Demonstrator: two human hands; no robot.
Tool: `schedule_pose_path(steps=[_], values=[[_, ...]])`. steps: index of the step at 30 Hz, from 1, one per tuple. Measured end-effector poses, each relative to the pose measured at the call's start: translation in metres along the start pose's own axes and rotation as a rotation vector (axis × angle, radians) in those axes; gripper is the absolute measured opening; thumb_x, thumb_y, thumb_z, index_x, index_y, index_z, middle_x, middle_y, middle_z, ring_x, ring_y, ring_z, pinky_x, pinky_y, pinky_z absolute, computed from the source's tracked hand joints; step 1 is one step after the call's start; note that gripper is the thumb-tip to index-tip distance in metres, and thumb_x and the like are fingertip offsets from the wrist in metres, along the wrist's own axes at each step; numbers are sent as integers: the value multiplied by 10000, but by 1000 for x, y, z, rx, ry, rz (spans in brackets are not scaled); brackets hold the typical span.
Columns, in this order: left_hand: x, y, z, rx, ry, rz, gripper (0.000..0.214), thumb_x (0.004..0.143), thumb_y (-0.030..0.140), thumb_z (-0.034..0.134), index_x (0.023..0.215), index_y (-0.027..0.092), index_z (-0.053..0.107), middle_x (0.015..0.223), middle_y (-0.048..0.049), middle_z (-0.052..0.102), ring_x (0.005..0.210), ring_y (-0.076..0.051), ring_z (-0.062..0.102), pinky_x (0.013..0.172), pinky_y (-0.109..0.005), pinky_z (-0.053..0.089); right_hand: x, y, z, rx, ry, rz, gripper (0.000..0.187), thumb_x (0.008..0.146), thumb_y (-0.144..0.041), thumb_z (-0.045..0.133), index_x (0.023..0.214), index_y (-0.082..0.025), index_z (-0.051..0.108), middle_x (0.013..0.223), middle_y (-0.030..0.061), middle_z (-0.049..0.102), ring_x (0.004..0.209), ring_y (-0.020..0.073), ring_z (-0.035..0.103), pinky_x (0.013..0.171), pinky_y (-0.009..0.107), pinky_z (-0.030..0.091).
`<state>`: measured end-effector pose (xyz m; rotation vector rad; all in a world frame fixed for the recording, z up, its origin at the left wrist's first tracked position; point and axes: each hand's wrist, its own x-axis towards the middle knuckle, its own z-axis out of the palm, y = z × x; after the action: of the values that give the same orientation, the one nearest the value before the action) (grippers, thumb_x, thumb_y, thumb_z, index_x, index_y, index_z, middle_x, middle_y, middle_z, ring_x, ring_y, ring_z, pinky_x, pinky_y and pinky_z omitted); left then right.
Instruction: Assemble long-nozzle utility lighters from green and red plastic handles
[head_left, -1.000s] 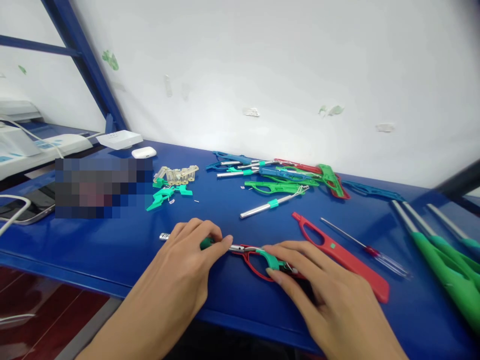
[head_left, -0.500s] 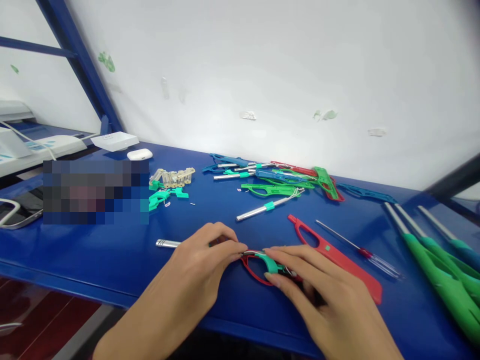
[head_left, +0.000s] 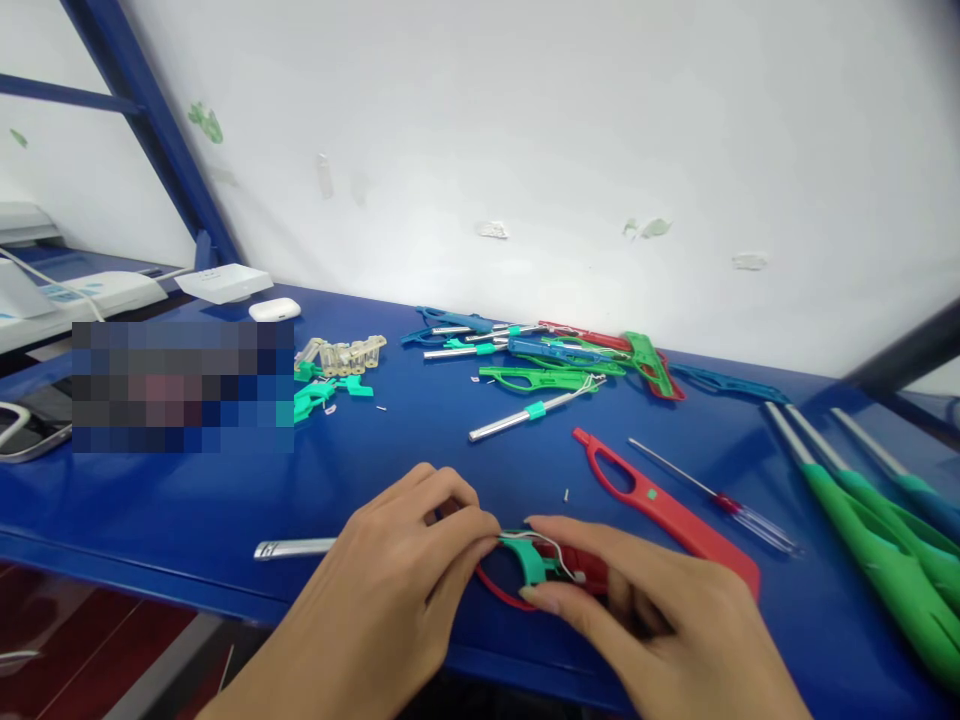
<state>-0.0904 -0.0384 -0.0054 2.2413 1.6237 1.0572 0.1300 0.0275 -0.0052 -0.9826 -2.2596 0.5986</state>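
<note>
Between my hands lies an opened red utility lighter [head_left: 501,592] with a teal trigger [head_left: 534,562] set in its finger loop. My left hand [head_left: 409,560] grips the lighter where its metal tube [head_left: 292,549] joins the handle; the tube sticks out to the left, and my fingers hide the joint. My right hand [head_left: 637,600] holds the handle, with the thumb beside the trigger and the index finger above it. A white wire [head_left: 559,555] curves loosely over the handle between the fingers. Part of the red handle is hidden under my right hand.
A separate red handle shell [head_left: 675,515] and a screwdriver [head_left: 720,500] lie to the right, beyond them assembled green lighters [head_left: 877,530]. A tiny screw [head_left: 566,495] lies behind my hands. Further back are green shells [head_left: 540,379], metal tubes [head_left: 517,417], teal triggers [head_left: 319,395] and clear fuel tanks [head_left: 352,354].
The lighter's tube has swung left and toward the front edge, with my left hand following. My right fingers have spread a little, and the white wire shows more. The tiny screw is now visible.
</note>
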Motion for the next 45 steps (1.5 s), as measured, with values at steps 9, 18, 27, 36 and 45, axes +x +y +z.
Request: schedule_pose_path(steps=[9,18,27,36,45], values=[[-6,0,3,-41,19,-13,255,1053,84,498,1088,270,668,1039,5,605,883,-139,604,764,-278,479,3,-3,-11,49,-70,62,217,1026,-321,571,1012,-331,788,1044,-5,799,870,165,785,764,185,635],[-3,1,3,-51,-4,-42,240,1070,105,465,1037,248,655,1036,-3,603,887,-147,610,777,-283,489,1,-2,-7,28,-31,37,158,1006,-321,614,985,-357,766,965,-45,780,748,122,772,598,130,600],[-8,1,3,-14,2,-12,279,1039,55,467,1076,257,656,1037,-9,577,863,-151,593,756,-285,485,-1,-2,-8,-17,-2,11,136,998,-314,626,999,-346,758,941,-38,783,699,122,764,571,136,589],[-3,-1,4,-38,-8,-32,239,1068,105,459,1041,250,648,1029,-6,587,874,-153,595,769,-288,473,0,-3,-7,-16,11,29,112,993,-309,634,954,-313,739,801,-51,739,479,72,630,489,137,536],[-6,1,2,-40,-8,-19,258,1044,65,477,1058,251,655,1046,-10,573,864,-146,587,758,-283,475,-2,-2,-6,-75,7,23,114,997,-344,630,1020,-303,733,906,-21,781,488,88,654,538,156,592]])
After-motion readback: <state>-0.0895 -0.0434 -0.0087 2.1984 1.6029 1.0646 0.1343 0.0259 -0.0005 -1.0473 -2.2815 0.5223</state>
